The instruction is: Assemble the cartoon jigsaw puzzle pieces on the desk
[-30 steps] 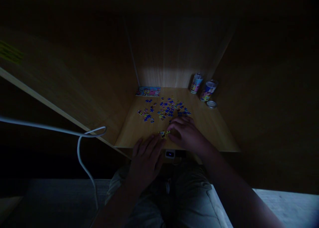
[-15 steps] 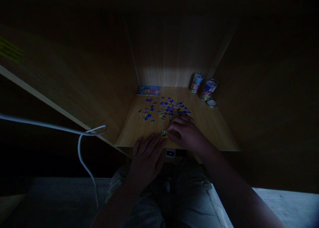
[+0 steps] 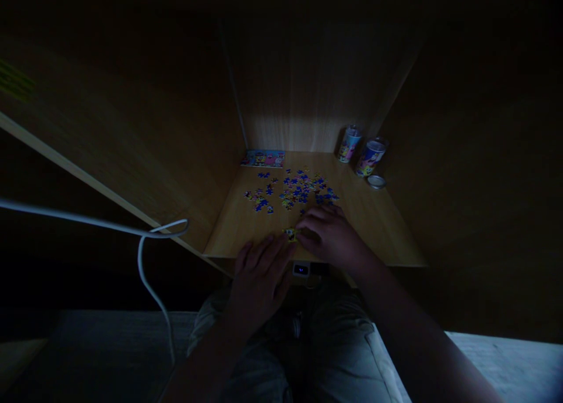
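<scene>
Two hands are seen at the near edge of a wooden tabletop (image 3: 373, 227) set in a dim wooden alcove. The left hand (image 3: 259, 277) is laid flat, its fingers (image 3: 268, 251) spread wide and gripping nothing, with the fingertips resting on the tabletop's near edge. The right hand (image 3: 332, 236) is curled downward at about 2 o'clock from the left hand, and its fingers (image 3: 308, 234) are pinched narrowly against one small yellow cluster of joined puzzle pieces (image 3: 290, 234), which lies on the tabletop between the two hands, touching the right fingertips and just beside the left ones.

Several dozen loose puzzle pieces (image 3: 292, 190), mostly blue with some yellow, are scattered at 12 o'clock from the hands; an exact count cannot be made in the low light. One flat picture card (image 3: 263, 158) is propped against the back wall at 11 o'clock. Two printed cans (image 3: 360, 151) are stood upright, close together, at 1 o'clock in the far right corner, and one round lid (image 3: 376, 181) is laid flat just in front of them. One white cable (image 3: 145, 244) is looped over the alcove's left edge at 9 o'clock. One small device with a blue light (image 3: 301, 269) is seen below the tabletop edge, between the wrists.
</scene>
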Demonstrator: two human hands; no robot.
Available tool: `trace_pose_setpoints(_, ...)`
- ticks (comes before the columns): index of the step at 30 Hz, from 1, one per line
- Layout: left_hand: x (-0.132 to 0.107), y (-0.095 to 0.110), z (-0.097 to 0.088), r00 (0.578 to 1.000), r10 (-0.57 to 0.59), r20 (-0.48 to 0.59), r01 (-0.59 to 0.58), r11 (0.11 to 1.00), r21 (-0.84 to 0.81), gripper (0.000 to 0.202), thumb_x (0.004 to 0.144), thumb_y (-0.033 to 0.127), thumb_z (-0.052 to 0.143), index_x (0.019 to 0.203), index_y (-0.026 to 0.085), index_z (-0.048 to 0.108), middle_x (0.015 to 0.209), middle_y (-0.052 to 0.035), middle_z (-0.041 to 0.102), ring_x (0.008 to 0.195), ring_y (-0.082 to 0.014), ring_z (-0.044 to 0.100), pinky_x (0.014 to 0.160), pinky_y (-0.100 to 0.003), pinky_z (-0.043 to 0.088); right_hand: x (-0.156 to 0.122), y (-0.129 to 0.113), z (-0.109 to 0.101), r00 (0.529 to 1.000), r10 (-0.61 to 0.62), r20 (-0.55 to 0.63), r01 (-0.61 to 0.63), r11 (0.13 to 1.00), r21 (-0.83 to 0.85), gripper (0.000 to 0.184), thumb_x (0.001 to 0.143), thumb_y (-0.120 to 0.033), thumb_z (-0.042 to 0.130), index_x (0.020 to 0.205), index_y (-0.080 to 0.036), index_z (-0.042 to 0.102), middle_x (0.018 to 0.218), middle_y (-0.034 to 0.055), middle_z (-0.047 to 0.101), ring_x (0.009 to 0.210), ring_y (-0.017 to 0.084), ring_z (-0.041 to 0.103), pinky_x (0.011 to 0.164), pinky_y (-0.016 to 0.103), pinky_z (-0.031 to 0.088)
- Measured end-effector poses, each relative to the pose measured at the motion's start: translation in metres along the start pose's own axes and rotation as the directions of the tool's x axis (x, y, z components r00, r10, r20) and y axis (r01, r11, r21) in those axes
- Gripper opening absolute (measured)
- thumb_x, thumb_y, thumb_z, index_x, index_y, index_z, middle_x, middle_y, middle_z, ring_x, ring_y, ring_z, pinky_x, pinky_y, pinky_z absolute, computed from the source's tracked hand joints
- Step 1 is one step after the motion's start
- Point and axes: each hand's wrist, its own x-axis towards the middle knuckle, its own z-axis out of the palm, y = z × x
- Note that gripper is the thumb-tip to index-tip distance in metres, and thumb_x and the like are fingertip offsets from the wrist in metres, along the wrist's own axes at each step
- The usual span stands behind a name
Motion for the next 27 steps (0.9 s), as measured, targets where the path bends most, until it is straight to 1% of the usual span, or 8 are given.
trace_pose_setpoints(3,0.0002,-0.0003,-0.001,1.0,0.005,-0.001,-0.005,1.0,-0.007,0.049,0.111,0.034,0.062,0.16,0.028,0.062,0.167,-0.0045,0.063,0.151,-0.0322,0.058,0.133,-0.055,0.027,0.0001,0.0,0.0007,1.0,-0.02,-0.007,0.02,0.999,0.035,0.006,0.103,-0.024,0.078,0.106,-0.028,0.076,0.114,0.0033,0.079,0.108,0.026,0.071,0.103,0.045,0.047)
trace_pose_setpoints(7,-0.0001,-0.0013,-0.0009,1.0,0.005,0.006,-0.005,1.0,-0.025,0.051,0.111,0.035,0.063,0.161,0.026,0.061,0.165,-0.0054,0.064,0.151,-0.0324,0.057,0.134,-0.055,0.024,0.0003,0.0003,0.0019,0.999,-0.039,-0.011,0.039,0.998,0.039,0.008,0.101,-0.02,0.079,0.101,-0.028,0.077,0.11,0.0031,0.079,0.105,0.025,0.072,0.101,0.044,0.049)
trace_pose_setpoints(12,-0.0017,-0.0026,-0.0003,1.0,0.005,0.004,-0.005,0.999,-0.033,0.059,0.109,0.033,0.064,0.167,0.024,0.054,0.167,-0.0067,0.063,0.153,-0.0321,0.056,0.136,-0.054,0.023,0.0008,0.0008,0.0018,0.998,-0.055,-0.006,0.055,0.998,0.017,0.005,0.103,-0.023,0.078,0.099,-0.027,0.077,0.104,0.003,0.078,0.102,0.025,0.07,0.099,0.043,0.05)
trace_pose_setpoints(15,-0.0026,-0.003,-0.0001,1.0,0.002,0.019,-0.001,0.999,-0.032,0.058,0.109,0.033,0.063,0.166,0.026,0.055,0.167,-0.0065,0.063,0.154,-0.0325,0.056,0.136,-0.055,0.023,0.0012,0.0001,-0.0005,0.996,-0.08,0.025,0.08,0.997,0.022,0.009,0.103,-0.022,0.077,0.095,-0.027,0.077,0.102,0.0023,0.078,0.101,0.024,0.07,0.097,0.041,0.05)
trace_pose_setpoints(17,-0.003,-0.0035,0.0006,1.0,-0.003,0.021,0.004,0.999,-0.034,0.058,0.109,0.033,0.063,0.166,0.027,0.056,0.167,-0.006,0.063,0.154,-0.0325,0.056,0.136,-0.055,0.023,0.0013,-0.0005,-0.0019,0.997,-0.079,0.022,0.078,0.996,0.03,0.008,0.104,-0.023,0.076,0.097,-0.027,0.078,0.105,0.0027,0.079,0.103,0.025,0.07,0.098,0.042,0.05)
trace_pose_setpoints(19,-0.0032,-0.0041,0.0013,1.0,-0.004,0.019,0.004,0.999,-0.038,0.058,0.109,0.033,0.065,0.166,0.027,0.056,0.167,-0.0058,0.062,0.154,-0.0325,0.055,0.136,-0.056,0.023,0.0014,-0.0006,-0.0023,1.0,-0.022,-0.014,0.022,1.0,0.015,0.008,0.107,-0.024,0.072,0.105,-0.027,0.079,0.109,0.0042,0.079,0.106,0.026,0.07,0.101,0.044,0.05)
trace_pose_setpoints(23,-0.0027,-0.0047,0.0008,1.0,0.004,0.02,-0.003,0.999,-0.038,0.06,0.108,0.033,0.067,0.166,0.028,0.055,0.168,-0.0051,0.062,0.154,-0.0317,0.055,0.135,-0.054,0.023,0.0028,0.0012,0.0001,0.978,0.179,-0.108,-0.188,0.98,-0.073,0.02,0.111,-0.024,0.061,0.12,-0.024,0.079,0.116,0.0098,0.079,0.112,0.03,0.068,0.105,0.049,0.051)
trace_pose_setpoints(27,-0.0023,-0.0041,-0.001,1.0,0.004,0.026,-0.003,0.999,-0.054,0.057,0.109,0.033,0.065,0.164,0.028,0.057,0.169,-0.0043,0.061,0.155,-0.0315,0.054,0.136,-0.055,0.022,0.0045,0.0024,0.0033,0.968,0.239,-0.073,-0.247,0.959,-0.136,0.027,0.111,-0.031,0.064,0.134,-0.027,0.076,0.13,0.0126,0.076,0.126,0.035,0.064,0.108,0.052,0.05)
